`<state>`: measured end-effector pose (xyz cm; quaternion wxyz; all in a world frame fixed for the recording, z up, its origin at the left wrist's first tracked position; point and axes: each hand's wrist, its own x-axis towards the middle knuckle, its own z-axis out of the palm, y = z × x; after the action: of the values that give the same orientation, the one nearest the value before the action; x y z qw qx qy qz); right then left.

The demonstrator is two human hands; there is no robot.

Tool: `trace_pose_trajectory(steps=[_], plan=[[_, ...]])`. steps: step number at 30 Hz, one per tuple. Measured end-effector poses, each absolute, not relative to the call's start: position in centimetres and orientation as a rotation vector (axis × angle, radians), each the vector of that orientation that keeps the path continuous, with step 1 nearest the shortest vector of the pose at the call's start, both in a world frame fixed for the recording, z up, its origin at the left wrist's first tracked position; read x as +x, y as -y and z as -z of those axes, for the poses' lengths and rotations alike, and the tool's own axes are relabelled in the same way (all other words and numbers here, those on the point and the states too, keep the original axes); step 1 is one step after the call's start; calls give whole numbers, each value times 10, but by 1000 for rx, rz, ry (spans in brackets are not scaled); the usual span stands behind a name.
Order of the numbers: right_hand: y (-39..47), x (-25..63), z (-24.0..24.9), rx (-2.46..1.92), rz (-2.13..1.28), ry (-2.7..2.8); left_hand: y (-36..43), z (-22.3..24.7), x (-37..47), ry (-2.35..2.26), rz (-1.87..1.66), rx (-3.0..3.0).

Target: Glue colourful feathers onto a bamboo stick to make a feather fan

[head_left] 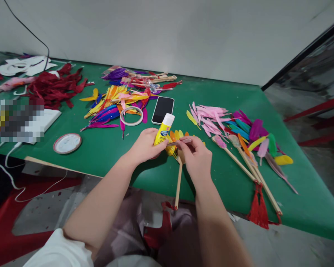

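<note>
My left hand (pixel 146 146) is closed around a yellow glue bottle (pixel 164 130), its white cap pointing up and away. My right hand (pixel 199 159) pinches a slim greyish-pink, feather-like piece (pixel 186 141), whose other end reaches the left fingertips. Directly beneath both hands lies a fan of yellow and orange feathers (pixel 179 134), partly hidden by the fingers. Its wooden handle (pixel 179 183) runs toward me and ends in a red cord past the table's front edge. A phone (pixel 163 110) lies just behind the glue bottle.
On the green table (pixel 225 89) are a tape roll (pixel 131 123), bundled colored feathers (pixel 108 104), pink feathers (pixel 211 116) and stick handles with red tassels (pixel 258 207). To the left are a round lid (pixel 67 143), dark red strips (pixel 55 87) and a white box (pixel 50 118) with cables.
</note>
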<state>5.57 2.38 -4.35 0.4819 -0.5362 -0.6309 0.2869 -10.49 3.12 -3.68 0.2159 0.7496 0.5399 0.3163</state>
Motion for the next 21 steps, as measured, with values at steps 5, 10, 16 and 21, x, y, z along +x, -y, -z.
trace_pose_trajectory(steps=[5, 10, 16, 21], plan=[[-24, 56, 43, -1324, -661, 1557, -30, 36, -106, -1528, -905, 2072], [-24, 56, 43, -1318, -652, 1575, -29, 35, -106, -1518, -905, 2054], [-24, 56, 42, -1331, -638, 1583, -30, 36, -104, -1514, -899, 2047], [-24, 57, 43, -1318, -651, 1584, -30, 37, -104, -1503, -896, 2044]])
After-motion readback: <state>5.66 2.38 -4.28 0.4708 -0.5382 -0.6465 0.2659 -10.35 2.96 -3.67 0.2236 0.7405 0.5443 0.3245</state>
